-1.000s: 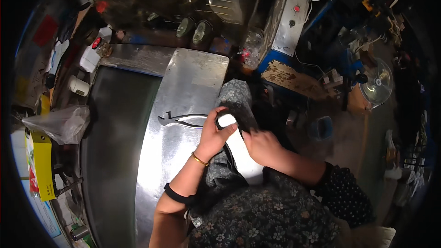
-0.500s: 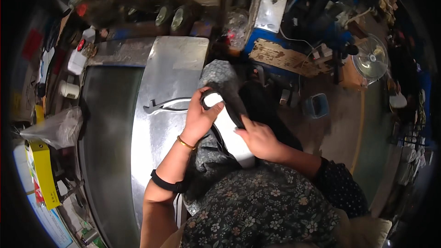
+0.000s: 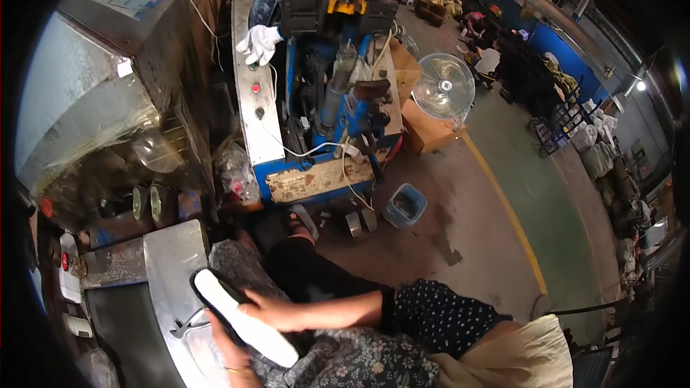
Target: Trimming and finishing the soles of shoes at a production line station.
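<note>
A black shoe piece [image 3: 234, 313] with a long white sole-shaped face turned up lies slanted over my lap. My left hand [image 3: 228, 350] holds it from the left edge, its fingers partly hidden beneath. From the other side my right hand [image 3: 273, 312] grips the middle, with fingers at the dark rim and the thumb on the white face. A metal pincers-like tool [image 3: 188, 325] lies on the shiny metal bench [image 3: 172, 255], just left of the shoe piece.
A dark belt-like surface [image 3: 129, 330] runs left of the bench. Ahead stand a blue machine [image 3: 330, 100] and a white panel with a red button [image 3: 255, 111]. A blue bin [image 3: 405, 205] sits on the floor, with a fan [image 3: 444, 86] beyond. Two shoes [image 3: 149, 202] stand back left.
The view has swung up and to the right, bringing in the machine and aisle. Both hands still hold the shoe piece; the right hand now lies farther over its middle.
</note>
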Demonstrator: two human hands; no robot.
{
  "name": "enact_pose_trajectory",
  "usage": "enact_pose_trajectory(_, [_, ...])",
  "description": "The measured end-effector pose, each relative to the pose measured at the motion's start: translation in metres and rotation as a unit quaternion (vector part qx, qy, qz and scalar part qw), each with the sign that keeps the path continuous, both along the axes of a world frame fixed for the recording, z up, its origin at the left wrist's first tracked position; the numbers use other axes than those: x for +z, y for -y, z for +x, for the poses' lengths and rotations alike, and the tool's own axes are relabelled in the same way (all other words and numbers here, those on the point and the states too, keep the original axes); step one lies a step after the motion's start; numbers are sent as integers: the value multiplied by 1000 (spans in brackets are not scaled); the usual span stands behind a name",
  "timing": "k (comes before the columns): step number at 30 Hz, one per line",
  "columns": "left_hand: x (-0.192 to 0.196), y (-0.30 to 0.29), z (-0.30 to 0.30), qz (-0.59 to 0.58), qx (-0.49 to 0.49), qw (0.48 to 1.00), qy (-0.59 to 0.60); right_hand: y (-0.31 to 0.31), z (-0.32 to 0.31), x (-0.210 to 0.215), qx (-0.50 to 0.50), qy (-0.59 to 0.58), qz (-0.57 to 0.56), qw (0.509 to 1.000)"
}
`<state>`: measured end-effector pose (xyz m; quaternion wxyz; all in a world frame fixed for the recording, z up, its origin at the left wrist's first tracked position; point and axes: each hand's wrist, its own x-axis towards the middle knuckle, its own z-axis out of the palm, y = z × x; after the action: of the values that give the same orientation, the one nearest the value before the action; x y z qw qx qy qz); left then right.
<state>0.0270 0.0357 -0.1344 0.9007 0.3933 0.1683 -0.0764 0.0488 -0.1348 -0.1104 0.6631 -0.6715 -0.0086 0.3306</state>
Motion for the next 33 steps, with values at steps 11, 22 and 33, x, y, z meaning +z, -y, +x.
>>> enact_pose_trajectory(11, [31, -31, -8, 587, -122, 800, 39, -26, -15, -3, 2, 60, 10, 998])
enact_pose_trajectory(22, [3, 0, -34, 354, 29, 934, 28, -28, 1, -17, -13, 31, 132, 991])
enact_pose_trajectory(33, [69, -10, -12, -86, 198, 976, -30, 22, 12, 56, 133, 229, 123, 956])
